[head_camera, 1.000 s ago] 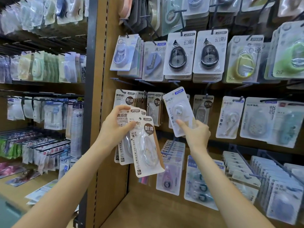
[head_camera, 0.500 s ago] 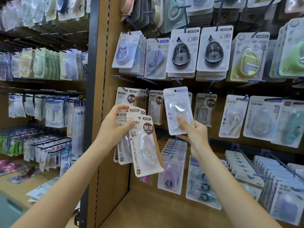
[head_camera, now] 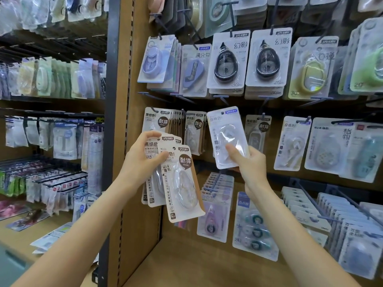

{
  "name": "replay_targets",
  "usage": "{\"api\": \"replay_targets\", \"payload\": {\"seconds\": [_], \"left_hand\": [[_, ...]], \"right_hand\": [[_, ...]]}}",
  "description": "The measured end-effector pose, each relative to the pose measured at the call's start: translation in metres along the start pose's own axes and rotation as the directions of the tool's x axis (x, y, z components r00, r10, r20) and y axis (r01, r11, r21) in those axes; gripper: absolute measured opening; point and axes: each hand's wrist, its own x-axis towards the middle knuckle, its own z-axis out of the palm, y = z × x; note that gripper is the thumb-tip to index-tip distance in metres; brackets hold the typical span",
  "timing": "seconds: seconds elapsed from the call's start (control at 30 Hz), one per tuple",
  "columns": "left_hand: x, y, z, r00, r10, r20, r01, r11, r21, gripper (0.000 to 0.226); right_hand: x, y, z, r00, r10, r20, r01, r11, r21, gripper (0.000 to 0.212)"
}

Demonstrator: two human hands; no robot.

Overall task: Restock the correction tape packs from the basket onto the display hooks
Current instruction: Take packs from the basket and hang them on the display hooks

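My left hand (head_camera: 141, 160) grips a fanned stack of beige correction tape packs (head_camera: 182, 183) in front of the wooden display panel. My right hand (head_camera: 248, 162) holds a single white correction tape pack (head_camera: 224, 133) upright, its top just below a display hook (head_camera: 222, 99) in the middle row. Hanging packs of the same beige kind (head_camera: 157, 121) fill the hooks right behind my left hand. The basket is out of view.
Rows of hooks carry other tape packs: black dispensers (head_camera: 228, 59) above, white ones (head_camera: 292, 141) to the right, stacked packs (head_camera: 306, 208) lower right. A black upright post (head_camera: 112, 79) divides this bay from shelves on the left. A wooden shelf (head_camera: 196, 266) lies below.
My right hand has straightened the white pack from a tilt to nearly upright and lifted it slightly toward the hook. My left hand keeps its stack still.
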Motion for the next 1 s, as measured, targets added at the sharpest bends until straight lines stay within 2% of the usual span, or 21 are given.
{"api": "replay_targets", "payload": {"seconds": [0.13, 0.2, 0.3, 0.33, 0.43, 0.5, 0.53, 0.6, 0.67, 0.7, 0.73, 0.77, 0.8, 0.87, 0.93, 1.0], "left_hand": [[0.001, -0.001, 0.000, 1.000, 0.003, 0.002, -0.003, 1.000, -0.006, 0.041], [0.003, -0.001, -0.002, 1.000, 0.009, -0.007, -0.009, 1.000, 0.004, 0.041], [0.003, -0.001, -0.003, 0.999, 0.014, -0.029, -0.014, 1.000, 0.010, 0.041], [0.002, -0.001, -0.004, 0.999, 0.016, -0.034, -0.016, 1.000, 0.012, 0.041], [-0.001, 0.000, -0.008, 0.998, 0.052, -0.041, -0.051, 0.998, 0.025, 0.041], [-0.002, 0.000, -0.013, 0.996, 0.083, -0.045, -0.081, 0.996, 0.040, 0.042], [-0.001, -0.001, -0.015, 0.994, 0.092, -0.051, -0.090, 0.995, 0.044, 0.043], [0.001, -0.002, -0.017, 0.993, 0.092, -0.068, -0.090, 0.995, 0.037, 0.043], [0.002, -0.001, -0.013, 0.994, 0.071, -0.084, -0.070, 0.997, 0.017, 0.042], [0.002, 0.000, -0.009, 0.994, 0.054, -0.092, -0.055, 0.998, -0.012, 0.041], [0.003, 0.001, -0.004, 0.994, 0.025, -0.102, -0.032, 0.998, -0.060, 0.039], [0.002, 0.002, 0.000, 0.994, -0.019, -0.110, 0.006, 0.993, -0.120, 0.035], [0.002, 0.002, 0.002, 0.991, -0.078, -0.111, 0.057, 0.982, -0.178, 0.031], [0.001, 0.000, -0.002, 0.977, -0.209, -0.035, 0.194, 0.949, -0.248, 0.027], [-0.001, -0.004, -0.010, 0.946, -0.302, 0.115, 0.323, 0.899, -0.294, 0.039], [-0.005, -0.012, -0.019, 0.927, -0.332, 0.177, 0.373, 0.870, -0.323, 0.053]], "right_hand": [[0.007, 0.005, 0.004, 0.994, 0.107, 0.000, -0.107, 0.992, 0.062, 0.012], [0.012, 0.007, 0.007, 0.993, 0.122, -0.010, -0.121, 0.992, 0.026, 0.017], [0.037, 0.015, 0.016, 0.987, 0.124, -0.098, -0.134, 0.986, -0.102, 0.024], [0.045, 0.015, 0.019, 0.980, 0.147, -0.135, -0.165, 0.977, -0.135, 0.029], [0.062, 0.019, 0.023, 0.909, 0.359, -0.211, -0.375, 0.926, -0.037, 0.056], [0.049, 0.020, 0.023, 0.898, 0.350, -0.265, -0.389, 0.914, -0.111, 0.072], [0.034, 0.019, 0.022, 0.918, 0.287, -0.274, -0.339, 0.927, -0.162, 0.076], [-0.004, 0.015, 0.024, 0.979, 0.092, -0.180, -0.135, 0.961, -0.243, 0.075], [-0.037, 0.006, 0.029, 0.994, 0.010, 0.112, 0.013, 0.979, -0.202, 0.077], [-0.049, 0.000, 0.034, 0.952, 0.051, 0.300, -0.010, 0.990, -0.138, 0.083], [-0.057, -0.005, 0.039, 0.877, 0.099, 0.470, -0.068, 0.994, -0.082, 0.089], [-0.060, -0.005, 0.043, 0.810, 0.128, 0.572, -0.117, 0.992, -0.056, 0.090], [-0.061, -0.003, 0.047, 0.784, 0.145, 0.604, -0.140, 0.989, -0.054, 0.086], [-0.058, 0.000, 0.050, 0.802, 0.169, 0.573, -0.207, 0.978, 0.001, 0.077], [-0.053, 0.005, 0.050, 0.809, 0.220, 0.545, -0.309, 0.948, 0.076, 0.075], [-0.050, 0.010, 0.051, 0.792, 0.241, 0.561, -0.324, 0.945, 0.051, 0.079]]}}
